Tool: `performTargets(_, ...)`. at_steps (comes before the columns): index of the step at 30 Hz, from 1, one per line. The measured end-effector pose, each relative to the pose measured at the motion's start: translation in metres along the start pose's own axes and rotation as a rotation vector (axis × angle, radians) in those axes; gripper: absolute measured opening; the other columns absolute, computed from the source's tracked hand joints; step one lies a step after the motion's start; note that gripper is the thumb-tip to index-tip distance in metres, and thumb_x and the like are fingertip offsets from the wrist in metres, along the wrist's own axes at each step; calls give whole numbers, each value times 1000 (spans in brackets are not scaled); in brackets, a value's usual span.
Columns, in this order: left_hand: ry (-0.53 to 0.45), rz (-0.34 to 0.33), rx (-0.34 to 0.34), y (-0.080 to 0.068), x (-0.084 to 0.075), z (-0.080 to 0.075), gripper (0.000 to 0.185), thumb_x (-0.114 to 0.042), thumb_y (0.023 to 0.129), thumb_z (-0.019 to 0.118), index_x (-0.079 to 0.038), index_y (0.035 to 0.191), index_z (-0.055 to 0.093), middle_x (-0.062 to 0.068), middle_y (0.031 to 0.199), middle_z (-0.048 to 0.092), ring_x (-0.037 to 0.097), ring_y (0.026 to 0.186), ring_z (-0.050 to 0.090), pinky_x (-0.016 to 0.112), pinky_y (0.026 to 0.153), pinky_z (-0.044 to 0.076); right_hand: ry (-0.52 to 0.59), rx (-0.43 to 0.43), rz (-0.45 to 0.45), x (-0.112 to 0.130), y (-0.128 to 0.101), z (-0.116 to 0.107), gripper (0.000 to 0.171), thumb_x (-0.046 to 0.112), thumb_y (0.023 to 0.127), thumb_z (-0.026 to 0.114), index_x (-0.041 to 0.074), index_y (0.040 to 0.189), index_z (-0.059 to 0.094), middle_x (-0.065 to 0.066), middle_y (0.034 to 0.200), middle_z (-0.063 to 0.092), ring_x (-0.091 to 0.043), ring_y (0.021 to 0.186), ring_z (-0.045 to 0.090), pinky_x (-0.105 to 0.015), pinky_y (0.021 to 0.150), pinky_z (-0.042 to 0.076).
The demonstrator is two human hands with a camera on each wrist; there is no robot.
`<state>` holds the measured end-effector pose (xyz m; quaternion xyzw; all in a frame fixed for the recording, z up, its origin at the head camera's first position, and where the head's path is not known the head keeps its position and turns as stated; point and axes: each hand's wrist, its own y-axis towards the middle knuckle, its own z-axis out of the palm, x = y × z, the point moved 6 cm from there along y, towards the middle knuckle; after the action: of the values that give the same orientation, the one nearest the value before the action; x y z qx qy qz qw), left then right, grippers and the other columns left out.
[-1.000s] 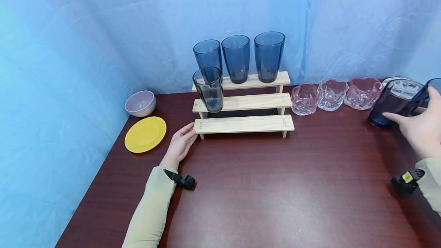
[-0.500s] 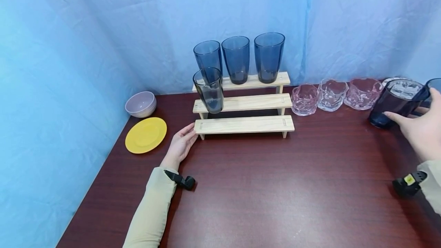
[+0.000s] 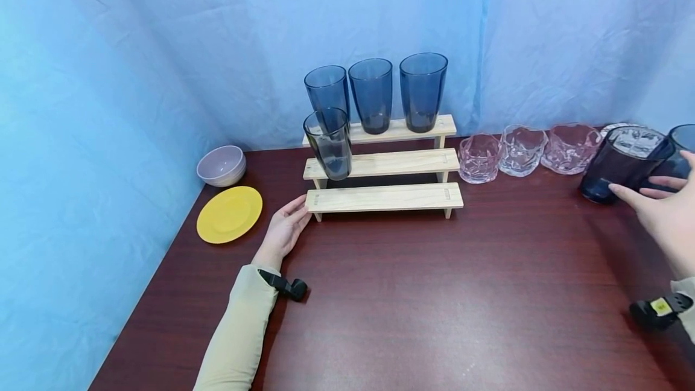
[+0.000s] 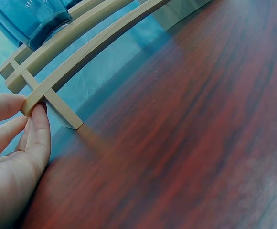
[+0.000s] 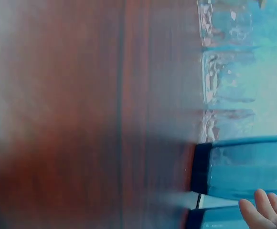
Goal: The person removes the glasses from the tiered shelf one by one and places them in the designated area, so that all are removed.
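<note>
My left hand (image 3: 285, 227) lies flat on the table, fingers straight, its fingertips (image 4: 36, 121) touching the left end of the lowest step of a wooden three-step rack (image 3: 382, 197). One dark blue tumbler (image 3: 328, 143) stands on the middle step and three more (image 3: 371, 95) on the top step. At the far right my right hand (image 3: 662, 210) is spread beside another dark blue tumbler (image 3: 619, 165), thumb at its near side, fingers straight towards a second tumbler (image 3: 681, 143). In the right wrist view the fingertips (image 5: 258, 210) show beside the tumbler (image 5: 243, 167).
Three clear and pink faceted glasses (image 3: 522, 149) stand in a row right of the rack. A lilac bowl (image 3: 221, 165) and a yellow plate (image 3: 229, 213) sit at the left by the blue curtain. The dark wooden table (image 3: 434, 294) spreads in front.
My right hand and wrist have drawn slightly back and down from the tumbler, the fingers now lower beside it. The left hand has stayed put.
</note>
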<state>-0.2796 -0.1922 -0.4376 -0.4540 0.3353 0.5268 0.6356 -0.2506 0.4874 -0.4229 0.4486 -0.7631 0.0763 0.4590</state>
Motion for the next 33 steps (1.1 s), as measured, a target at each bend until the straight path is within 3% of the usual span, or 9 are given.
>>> performTargets(3,6,0,-2,0,0,-1,50,4,97,42,2,146,30,17,150,31,0,95,59,15,85,48,85,37,-19,30,-22,-5,94,28,76,78,41,146,16,22,108,45,23,71,42,2,62,37)
performTargets(9,14,-7,-8,0,1,-1,50,4,97,42,1,146,31,16,150,32,0,95,59,18,91,47,11,144,-12,98,-66,-12,90,30,83,71,35,149,10,-10,133,51,23,76,38,-8,77,47)
performTargets(10,13,-8,-10,-1,1,0,50,4,97,42,1,146,31,16,150,32,0,95,59,19,93,47,1,145,-31,104,-69,-11,89,31,83,70,34,149,11,-4,129,53,25,74,37,-4,72,46)
performTargets(14,9,-11,-14,-1,1,0,50,4,97,42,1,146,32,15,150,33,1,96,59,22,99,43,-15,207,-76,128,-82,-5,88,34,84,70,31,150,13,-19,135,52,23,77,41,-3,65,44)
performTargets(17,9,-9,-15,-1,0,0,50,4,97,42,1,146,31,15,150,32,1,97,59,26,104,39,2,267,-108,143,-88,4,91,36,82,72,27,151,14,-26,133,50,24,75,41,2,57,33)
performTargets(21,1,-9,-11,-1,0,0,50,4,97,42,1,146,30,14,151,31,2,98,58,31,110,32,67,346,-155,162,-95,15,91,34,80,74,23,151,18,10,112,55,27,75,42,2,61,36)
performTargets(24,4,-12,-7,-1,0,1,51,4,97,42,1,147,30,14,152,30,2,99,57,31,111,31,112,387,-188,174,-102,25,89,31,80,76,22,150,21,13,109,53,26,77,45,2,64,37)
performTargets(28,16,-9,-1,-1,-1,1,50,3,98,41,1,147,29,15,151,30,1,99,57,30,110,33,157,426,-208,192,-109,41,89,30,80,76,20,150,21,-21,126,51,22,82,45,1,67,40)
performTargets(33,11,-4,0,-1,0,1,50,3,98,41,1,147,29,15,151,30,1,98,58,21,97,44,213,473,-246,221,-117,61,90,23,80,76,14,150,20,-27,132,48,-2,98,56,-13,83,49)
